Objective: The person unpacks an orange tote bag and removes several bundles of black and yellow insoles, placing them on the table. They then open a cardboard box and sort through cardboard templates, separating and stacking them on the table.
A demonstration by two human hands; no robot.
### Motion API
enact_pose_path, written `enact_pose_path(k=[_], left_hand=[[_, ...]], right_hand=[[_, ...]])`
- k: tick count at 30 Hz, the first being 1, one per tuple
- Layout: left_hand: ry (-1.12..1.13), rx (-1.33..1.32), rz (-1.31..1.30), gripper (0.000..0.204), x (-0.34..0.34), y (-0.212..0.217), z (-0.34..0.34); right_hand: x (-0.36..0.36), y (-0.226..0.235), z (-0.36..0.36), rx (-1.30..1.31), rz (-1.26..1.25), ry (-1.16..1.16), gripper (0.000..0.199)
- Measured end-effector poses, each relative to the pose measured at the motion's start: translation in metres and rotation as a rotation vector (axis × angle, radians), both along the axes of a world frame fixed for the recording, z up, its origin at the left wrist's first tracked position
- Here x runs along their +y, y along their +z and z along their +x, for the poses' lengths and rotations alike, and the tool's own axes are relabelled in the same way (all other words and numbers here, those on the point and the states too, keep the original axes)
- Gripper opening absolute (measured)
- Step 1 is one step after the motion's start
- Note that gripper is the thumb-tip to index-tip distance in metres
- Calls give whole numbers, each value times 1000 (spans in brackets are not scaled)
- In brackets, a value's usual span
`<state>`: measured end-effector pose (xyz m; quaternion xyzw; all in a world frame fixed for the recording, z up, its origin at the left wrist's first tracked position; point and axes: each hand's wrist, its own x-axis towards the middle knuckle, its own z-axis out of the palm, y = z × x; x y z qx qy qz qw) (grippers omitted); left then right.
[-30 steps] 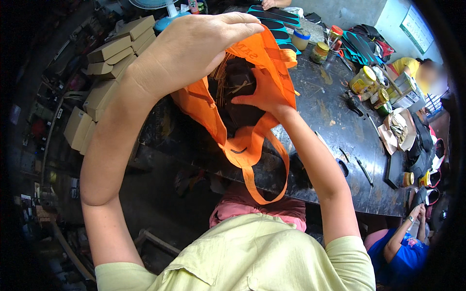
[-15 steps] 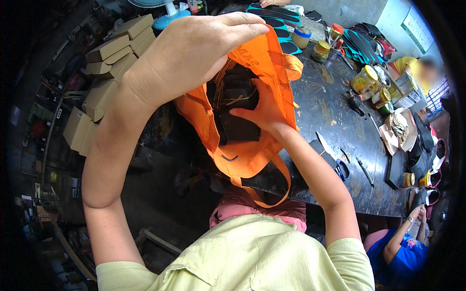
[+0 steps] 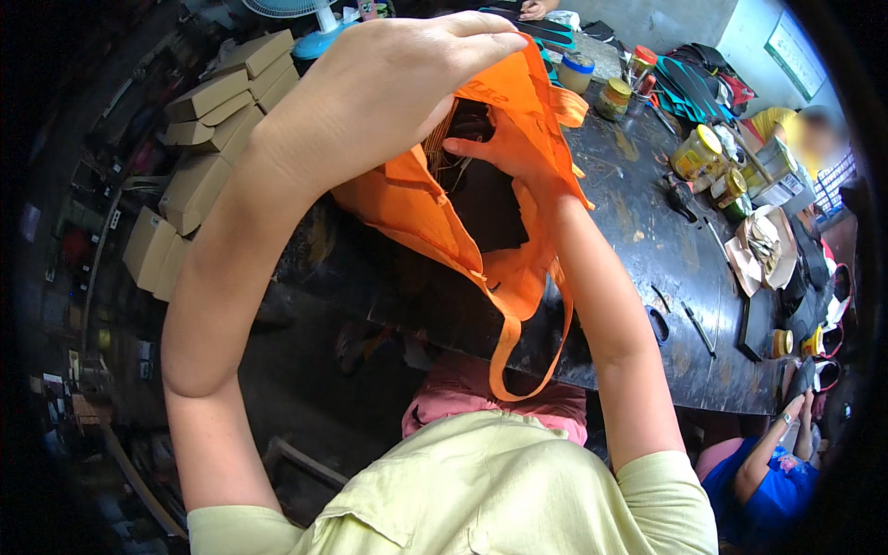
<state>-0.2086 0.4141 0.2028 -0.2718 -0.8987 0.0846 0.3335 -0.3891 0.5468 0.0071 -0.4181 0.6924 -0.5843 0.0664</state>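
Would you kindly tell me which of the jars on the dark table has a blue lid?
It is the pale jar just beyond the orange bag; it alone shows blue, while the large jar farther right is yellow-lidded.

Left — brown cardboard boxes (image 3: 192, 191), stacked, with a blue fan (image 3: 321, 42) farther off. Right — a large yellow-lidded jar (image 3: 695, 155) and, nearer, a person in blue (image 3: 775, 490).

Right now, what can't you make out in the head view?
In the head view:
Bag, deeper contents: hidden by its walls, shadow and the right hand.
Right hand's hold, if any: hidden by the hand itself and shadow.
Left hand, underside: hidden by its own back.
Fan, top: cut off by the upper edge.
Poster, print: too small.
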Motion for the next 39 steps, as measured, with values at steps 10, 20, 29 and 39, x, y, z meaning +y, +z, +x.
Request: enact_pose_path(k=[10,20,29,39], left_hand=[[131,-64,58,63,7,-6,1],[235,-232,72,63,8,3,60],[260,-304,89,67,4,-14,68],[-178,-355,636,24,118,-87,108]], right_hand=[[-15,-9,-13,156,-125,-54,91],[6,-2,9,95,-104,112,73],[57,2,50,499,232,85,117],[70,-5,58,-112,-118,282,83]])
